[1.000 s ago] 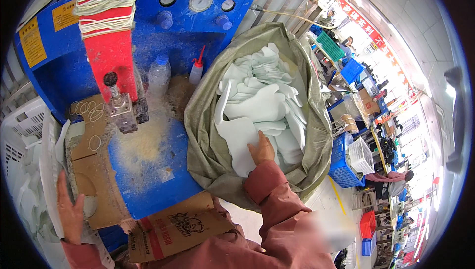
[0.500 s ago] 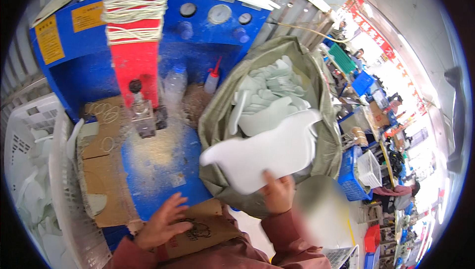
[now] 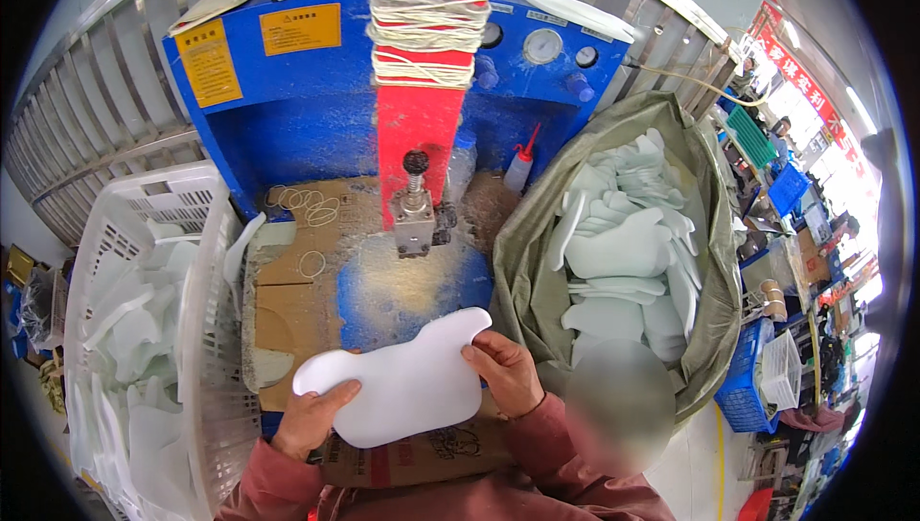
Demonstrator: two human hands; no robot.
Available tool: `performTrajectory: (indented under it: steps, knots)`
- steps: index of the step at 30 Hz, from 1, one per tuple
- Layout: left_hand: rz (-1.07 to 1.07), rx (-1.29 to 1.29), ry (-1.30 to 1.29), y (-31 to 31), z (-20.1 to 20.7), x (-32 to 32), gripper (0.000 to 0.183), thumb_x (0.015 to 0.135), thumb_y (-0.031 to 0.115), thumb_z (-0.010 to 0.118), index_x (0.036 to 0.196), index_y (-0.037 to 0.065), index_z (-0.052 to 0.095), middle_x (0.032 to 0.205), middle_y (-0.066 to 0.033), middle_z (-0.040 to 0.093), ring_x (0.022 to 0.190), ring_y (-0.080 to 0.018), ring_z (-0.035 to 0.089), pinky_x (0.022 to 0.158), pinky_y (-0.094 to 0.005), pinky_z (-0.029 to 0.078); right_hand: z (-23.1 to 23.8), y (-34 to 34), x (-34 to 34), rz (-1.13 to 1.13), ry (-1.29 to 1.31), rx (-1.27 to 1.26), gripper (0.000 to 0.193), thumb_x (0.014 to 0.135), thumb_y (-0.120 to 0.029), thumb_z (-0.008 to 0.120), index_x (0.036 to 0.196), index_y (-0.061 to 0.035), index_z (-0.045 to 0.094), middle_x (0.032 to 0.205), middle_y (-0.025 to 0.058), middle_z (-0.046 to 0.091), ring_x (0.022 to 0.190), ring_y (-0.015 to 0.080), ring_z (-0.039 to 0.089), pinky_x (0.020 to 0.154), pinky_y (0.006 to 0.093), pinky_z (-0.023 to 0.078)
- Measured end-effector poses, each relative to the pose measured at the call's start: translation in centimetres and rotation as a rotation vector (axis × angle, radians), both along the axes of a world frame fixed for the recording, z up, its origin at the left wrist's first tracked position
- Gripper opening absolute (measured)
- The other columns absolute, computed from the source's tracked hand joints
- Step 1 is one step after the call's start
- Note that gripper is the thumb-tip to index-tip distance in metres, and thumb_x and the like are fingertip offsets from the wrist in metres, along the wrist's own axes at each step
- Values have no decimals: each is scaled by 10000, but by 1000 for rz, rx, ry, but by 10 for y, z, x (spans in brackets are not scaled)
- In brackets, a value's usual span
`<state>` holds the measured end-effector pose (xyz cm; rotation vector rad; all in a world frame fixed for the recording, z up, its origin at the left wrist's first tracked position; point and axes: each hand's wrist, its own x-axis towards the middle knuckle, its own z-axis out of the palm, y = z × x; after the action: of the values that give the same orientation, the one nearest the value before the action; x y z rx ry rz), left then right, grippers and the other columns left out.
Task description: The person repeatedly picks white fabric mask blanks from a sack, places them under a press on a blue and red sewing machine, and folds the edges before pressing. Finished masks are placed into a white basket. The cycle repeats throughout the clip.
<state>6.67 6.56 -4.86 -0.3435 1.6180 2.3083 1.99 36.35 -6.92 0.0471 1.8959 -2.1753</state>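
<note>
A white, smooth, flat piece with a wavy outline [image 3: 407, 387] is held level in front of me by its two ends. My left hand [image 3: 311, 417] grips its left end, thumb on top. My right hand [image 3: 505, 372] pinches the upper right corner, fingers underneath. Beyond the piece stands a blue machine [image 3: 287, 128] with a red upright arm [image 3: 422, 128] wound with cord. A metal tool head with a black spring [image 3: 415, 214] hangs from that arm above a dusty blue work surface [image 3: 359, 315].
On the right an olive sack [image 3: 527, 243] holds many similar pale pieces [image 3: 618, 243]. A white plastic crate [image 3: 216, 358] with more pieces stands on the left. Cardboard [image 3: 287, 315] lies beside the work surface. A red-tipped squeeze bottle [image 3: 519, 168] stands at the back.
My right hand has brought the white piece leftward from over the sack to in front of me. My left hand, open and empty before, now grips its other end. The view has shifted left.
</note>
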Motion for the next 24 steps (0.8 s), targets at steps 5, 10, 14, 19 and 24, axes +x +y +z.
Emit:
performTrajectory:
  steps: [5, 10, 14, 19, 24]
  knots:
    - [49, 222, 103, -29, 14, 9, 555, 846, -66, 702, 1387, -30, 584, 1284, -155, 697, 1188, -293, 671, 1044, -436, 518, -4, -28, -31, -34, 4, -7, 233, 1016, -129, 673, 1198, 16, 666, 960, -26, 658, 891, 49, 576, 757, 242, 485]
    - [201, 78, 63, -49, 13, -6, 431, 911, -62, 645, 1339, -33, 605, 1238, -143, 715, 1139, -249, 702, 1005, -421, 560, 1, -49, -53, 4, -140, -246, 399, 1007, -178, 702, 1321, 54, 623, 913, -7, 659, 771, 47, 551, 646, 226, 427]
    - [333, 33, 240, -58, 12, -17, 381, 958, 5, 654, 1336, -19, 609, 1250, -124, 711, 1107, -209, 706, 973, -367, 574, 6, -68, -67, 49, -102, -242, 287, 1018, -232, 689, 1184, 2, 690, 862, -49, 623, 702, 32, 492, 601, 217, 369]
    - [361, -30, 235, -70, 13, -25, 347, 962, 18, 681, 1301, -17, 618, 1192, -104, 717, 1060, -183, 708, 953, -341, 579, 8, -82, -72, 63, -104, -328, 224, 1029, -253, 674, 1108, -46, 707, 835, -76, 593, 687, 18, 467, 593, 214, 347]
    - [342, -32, 217, -71, 15, -27, 329, 968, 7, 670, 1291, -26, 615, 1165, -98, 716, 1024, -171, 708, 939, -336, 581, 9, -82, -70, 53, -114, -343, 237, 1022, -249, 688, 1128, -38, 703, 843, -78, 604, 689, 17, 479, 600, 211, 359]
